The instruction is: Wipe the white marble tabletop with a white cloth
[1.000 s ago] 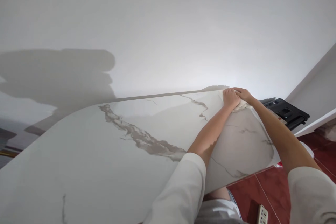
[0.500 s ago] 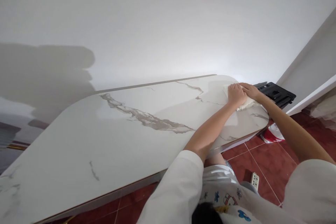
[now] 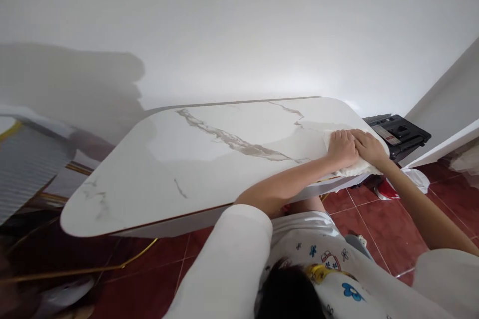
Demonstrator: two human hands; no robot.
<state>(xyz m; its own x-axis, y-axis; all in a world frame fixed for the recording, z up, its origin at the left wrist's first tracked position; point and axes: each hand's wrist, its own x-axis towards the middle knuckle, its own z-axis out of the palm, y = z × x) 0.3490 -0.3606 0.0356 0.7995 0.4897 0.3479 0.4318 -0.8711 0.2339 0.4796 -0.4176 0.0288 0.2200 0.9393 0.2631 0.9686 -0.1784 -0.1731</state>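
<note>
A white marble-look tabletop [image 3: 209,179] with grey-brown veins stretches across the view against the wall. At its right end lies a cream-white cloth [image 3: 361,167], crumpled under both hands. My left hand [image 3: 343,148] is closed over the cloth, its fingers curled and pressing down on the surface. Right beside it, touching it, my right hand [image 3: 369,148] also bears down on the cloth near the table's rounded right edge. The part of the cloth beneath the palms is hidden.
A black case-like object [image 3: 402,134] stands just past the table's right end. On the red tiled floor [image 3: 389,229] lies a white and red bag [image 3: 415,179]. A yellow-gold rod [image 3: 138,254] shows below the table at left. The white wall [image 3: 232,35] runs behind.
Both hands have slid the cloth toward the near right edge of the tabletop. My view has shifted, so the table's left end and the floor beyond it now show.
</note>
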